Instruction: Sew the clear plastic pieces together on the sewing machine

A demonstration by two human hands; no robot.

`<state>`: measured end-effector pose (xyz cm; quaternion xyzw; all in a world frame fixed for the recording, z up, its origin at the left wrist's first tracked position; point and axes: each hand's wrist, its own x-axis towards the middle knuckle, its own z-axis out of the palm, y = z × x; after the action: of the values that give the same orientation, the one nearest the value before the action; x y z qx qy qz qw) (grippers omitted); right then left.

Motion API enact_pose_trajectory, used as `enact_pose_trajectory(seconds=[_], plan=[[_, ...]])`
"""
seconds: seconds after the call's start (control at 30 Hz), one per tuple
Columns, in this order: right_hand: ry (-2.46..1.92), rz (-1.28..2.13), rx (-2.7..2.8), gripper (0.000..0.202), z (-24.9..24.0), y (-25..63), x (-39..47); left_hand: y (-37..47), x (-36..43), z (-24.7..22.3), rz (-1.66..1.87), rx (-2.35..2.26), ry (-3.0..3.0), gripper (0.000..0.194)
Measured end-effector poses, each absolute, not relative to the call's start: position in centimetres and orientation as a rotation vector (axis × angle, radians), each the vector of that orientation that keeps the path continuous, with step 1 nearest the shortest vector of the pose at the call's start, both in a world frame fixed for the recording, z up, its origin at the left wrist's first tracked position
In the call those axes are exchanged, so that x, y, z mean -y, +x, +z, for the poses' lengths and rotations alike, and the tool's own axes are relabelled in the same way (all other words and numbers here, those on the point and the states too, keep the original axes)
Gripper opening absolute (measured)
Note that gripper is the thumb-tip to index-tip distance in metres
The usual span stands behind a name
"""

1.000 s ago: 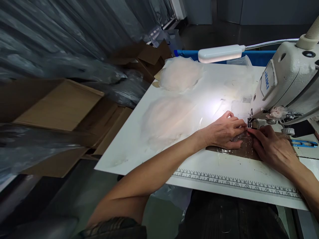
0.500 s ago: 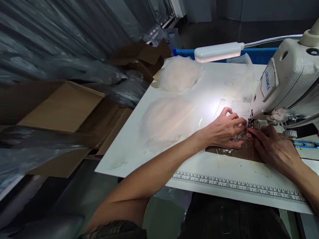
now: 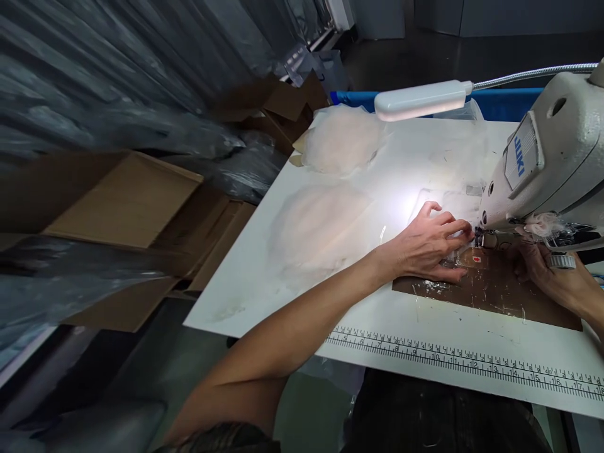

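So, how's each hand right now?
Left hand: open, loosely bent, over the flat brown plate.
Right hand: partly hidden by the white metal sewing machine; can't tell.

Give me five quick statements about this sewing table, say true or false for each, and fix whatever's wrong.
1. The left hand is right by the presser foot. True.
2. The ruler runs along the far edge of the table. False: it runs along the near edge.
3. The right hand lies on the ruler. False: it is up by the sewing machine, which partly hides it.
4. Two pale heaps lie on the table. True.
5. The lamp has a blue casing. False: the casing is white.
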<state>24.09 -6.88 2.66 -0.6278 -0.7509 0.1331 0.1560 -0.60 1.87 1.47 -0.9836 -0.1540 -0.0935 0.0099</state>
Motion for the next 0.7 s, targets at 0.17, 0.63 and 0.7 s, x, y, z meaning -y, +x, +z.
enact_pose_trajectory(seconds=[0.17,0.63,0.7], plan=[[-1.811,0.697,1.853,0.037,3.3,23.3,7.8,-0.5,-1.9,1.6,-0.24,0.509,-3.088,0.061],[-1.918,0.771,1.456,0.03,2.6,22.5,8.1,-0.7,-2.3,1.0,-0.168,0.563,-3.214,0.069],[-1.917,0.849,1.377,0.022,2.5,22.5,8.2,-0.7,-2.2,1.3,-0.14,0.611,-3.222,0.07]])
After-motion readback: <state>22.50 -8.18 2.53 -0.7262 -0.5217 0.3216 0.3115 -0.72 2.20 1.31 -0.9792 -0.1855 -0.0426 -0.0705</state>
